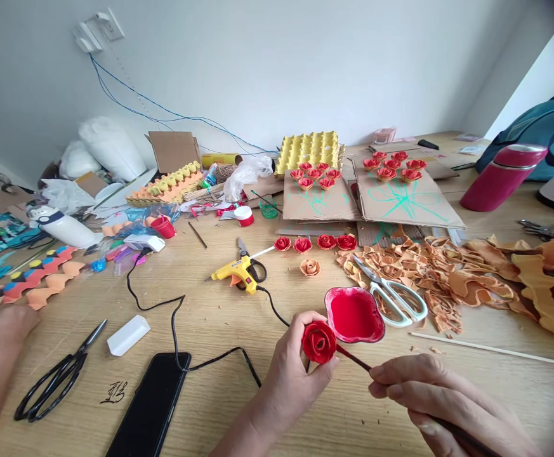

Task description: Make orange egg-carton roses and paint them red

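My left hand (290, 374) holds a red rose (319, 342) between thumb and fingers, its open face turned up. In my right hand (443, 400) is a dark thin brush (358, 360), gripped like a pen, with its tip at the rose's right edge. Just behind the rose stands a scalloped dish (355, 314) of red paint. Farther back, several small red roses (325, 242) form a row, and an unpainted orange rose (309, 268) sits in front of them.
A yellow glue gun (239, 274) lies at the centre with its cord trailing toward me. White-handled scissors (398, 301) rest by orange scraps (410, 266). Black scissors (60, 377) and a phone (150, 406) are at left. Another person's arm (0, 362) reaches in from the left.
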